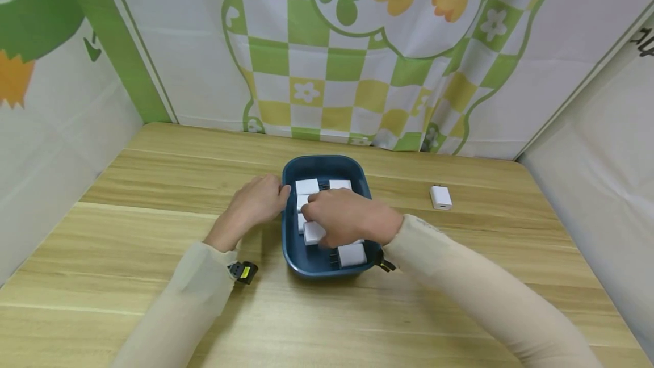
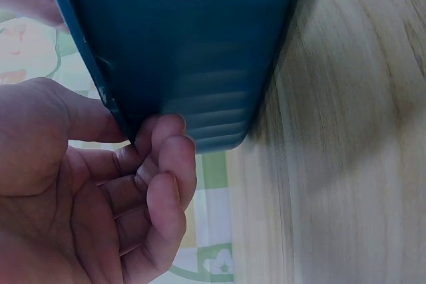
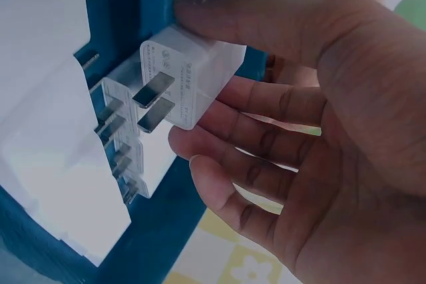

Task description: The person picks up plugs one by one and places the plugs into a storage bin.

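Note:
A dark blue plastic basin stands on the wooden table with several white charger plugs in it. My left hand grips its left rim, thumb over the edge and curled fingers against the outer wall, as the left wrist view shows. Inside the basin, my right hand holds one white charger plug between thumb and fingers, its two flat metal prongs pointing away from the palm. Other charger plugs lie in rows beside it. Another one sits at the basin's near right corner.
One single white charger plug lies on the table to the right of the basin. Behind the table hangs a green and yellow checked curtain, with white cloth walls at both sides.

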The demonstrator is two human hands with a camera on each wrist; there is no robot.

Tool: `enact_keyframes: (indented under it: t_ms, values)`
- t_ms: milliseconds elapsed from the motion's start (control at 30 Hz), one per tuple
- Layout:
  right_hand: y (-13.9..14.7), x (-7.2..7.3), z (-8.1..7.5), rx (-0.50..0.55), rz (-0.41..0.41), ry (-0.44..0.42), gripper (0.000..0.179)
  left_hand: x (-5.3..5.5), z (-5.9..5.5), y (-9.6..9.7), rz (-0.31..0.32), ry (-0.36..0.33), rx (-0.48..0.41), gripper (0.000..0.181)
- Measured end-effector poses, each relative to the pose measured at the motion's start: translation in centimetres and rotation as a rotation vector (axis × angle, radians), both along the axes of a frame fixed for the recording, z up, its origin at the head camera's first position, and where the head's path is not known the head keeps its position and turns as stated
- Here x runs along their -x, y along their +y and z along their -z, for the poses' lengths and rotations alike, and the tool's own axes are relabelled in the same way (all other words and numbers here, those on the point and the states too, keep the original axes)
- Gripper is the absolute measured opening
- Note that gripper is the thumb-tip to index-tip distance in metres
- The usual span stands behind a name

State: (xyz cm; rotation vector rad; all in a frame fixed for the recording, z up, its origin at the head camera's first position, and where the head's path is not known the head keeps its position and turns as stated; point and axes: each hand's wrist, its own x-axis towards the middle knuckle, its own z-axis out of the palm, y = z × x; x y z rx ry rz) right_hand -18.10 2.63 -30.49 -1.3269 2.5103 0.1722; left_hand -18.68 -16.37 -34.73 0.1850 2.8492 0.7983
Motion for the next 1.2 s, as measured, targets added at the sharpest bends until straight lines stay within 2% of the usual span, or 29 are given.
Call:
enact_keyframes:
  t_ms: [333, 700, 1200]
  values:
    - [-0.5, -0.1, 0.8, 0.005, -0.024, -0.008, 0.038, 0.0, -0.1, -0.1, 0.008, -0.008, -0.005, 0.041]
    - [-0.6, -0.6, 0.9, 0.014, 0.006, -0.043, 0.04, -0.1, -0.1, -0.1, 0.001, -0.011, -0.008, 0.04]
    - [-0.2, -0.5, 2.6, 0.026, 0.01, -0.024, 0.04, 0.0, -0.2, 0.0, 0.003, -0.002, 0.0, 0.04]
